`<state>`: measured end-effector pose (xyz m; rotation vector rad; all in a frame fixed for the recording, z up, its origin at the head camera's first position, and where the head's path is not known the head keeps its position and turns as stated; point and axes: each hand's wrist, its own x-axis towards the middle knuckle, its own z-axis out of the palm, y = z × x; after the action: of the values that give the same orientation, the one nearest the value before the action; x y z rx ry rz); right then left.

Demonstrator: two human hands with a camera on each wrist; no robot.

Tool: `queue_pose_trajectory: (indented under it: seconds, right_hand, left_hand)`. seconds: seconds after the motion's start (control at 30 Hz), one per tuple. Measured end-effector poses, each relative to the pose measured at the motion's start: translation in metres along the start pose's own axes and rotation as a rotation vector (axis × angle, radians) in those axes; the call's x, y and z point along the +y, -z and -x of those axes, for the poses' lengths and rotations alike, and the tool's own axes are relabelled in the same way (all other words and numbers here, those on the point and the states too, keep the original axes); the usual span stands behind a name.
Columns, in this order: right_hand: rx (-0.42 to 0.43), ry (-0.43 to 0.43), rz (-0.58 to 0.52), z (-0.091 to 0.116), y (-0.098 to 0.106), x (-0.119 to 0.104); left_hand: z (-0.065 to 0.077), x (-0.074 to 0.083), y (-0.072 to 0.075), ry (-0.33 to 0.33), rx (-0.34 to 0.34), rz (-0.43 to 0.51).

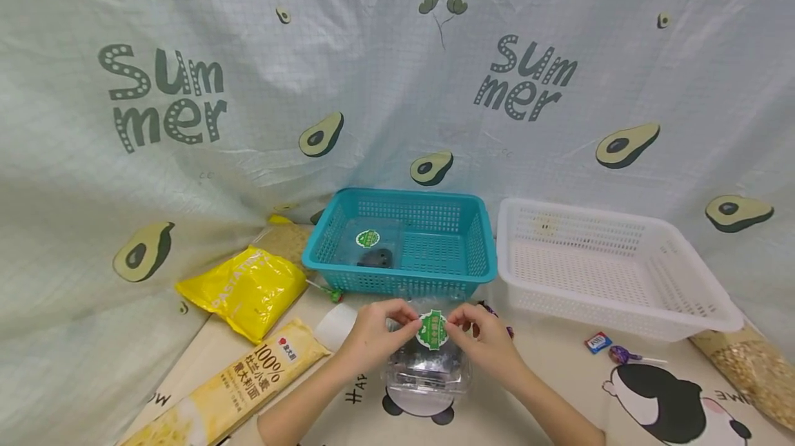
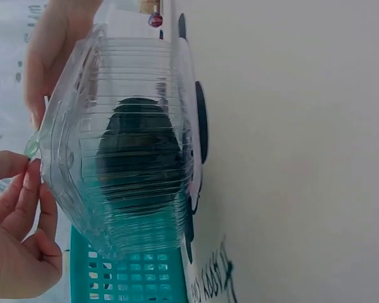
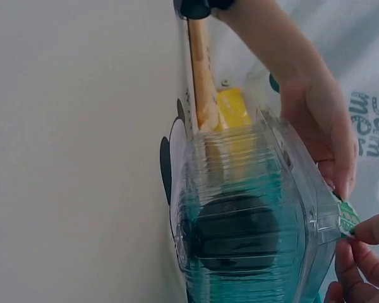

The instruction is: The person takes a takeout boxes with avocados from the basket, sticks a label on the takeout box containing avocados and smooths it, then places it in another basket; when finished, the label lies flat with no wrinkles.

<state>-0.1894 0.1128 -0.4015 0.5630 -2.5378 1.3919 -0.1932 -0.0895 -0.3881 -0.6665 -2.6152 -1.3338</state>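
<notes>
A clear plastic clamshell box (image 1: pixel 430 382) sits in front of the teal basket, with a dark oval item (image 2: pixel 139 154) inside it. Over its lid is a round green-and-white sticker (image 1: pixel 433 330). My left hand (image 1: pixel 380 330) pinches the sticker's left edge between thumb and fingertips. On the opposite edge, my right hand (image 1: pixel 486 340) pinches it the same way. Seen from the right wrist, the sticker stands out right at the lid's surface, partly bent. Ridged walls blur the dark item, so its kind cannot be made out.
Inside the teal basket (image 1: pixel 397 283) lies a similar clear box (image 1: pixel 385 230) with a green sticker. A white basket (image 1: pixel 615 318) stands at right. Left are a yellow bag (image 1: pixel 248 291) and a pasta pack (image 1: pixel 248 377). A lollipop (image 1: pixel 619 354) and a small wrapped sweet (image 1: pixel 597 342) lie at right.
</notes>
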Motion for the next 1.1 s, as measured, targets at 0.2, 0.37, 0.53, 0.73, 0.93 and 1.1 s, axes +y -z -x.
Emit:
queue_pose_trajectory:
  seconds: [0.2,0.37,0.53,0.73,0.93,1.1]
  right_hand:
    - [0.043,0.040,0.099,-0.010,-0.004,0.004]
    - [0.052,0.062,0.123,-0.014,-0.008,0.010]
    - [0.070,0.058,0.163,-0.014,-0.011,0.014]
    - [0.088,0.059,0.231,-0.015,-0.014,0.016]
    - [0.087,0.049,0.274,-0.015,-0.015,0.019]
    - [0.095,0.056,0.304,-0.016,-0.015,0.018]
  left_hand:
    - [-0.009,-0.004,0.000,0.051,0.011,-0.035]
    - [-0.012,-0.009,-0.004,0.047,0.015,-0.138]
    - [-0.012,-0.009,-0.007,-0.011,0.067,-0.294]
    - [-0.012,-0.007,-0.008,-0.046,0.072,-0.384]
    - [-0.013,-0.008,-0.009,-0.094,0.071,-0.450]
    - [-0.013,-0.012,-0.009,-0.134,0.099,-0.522]
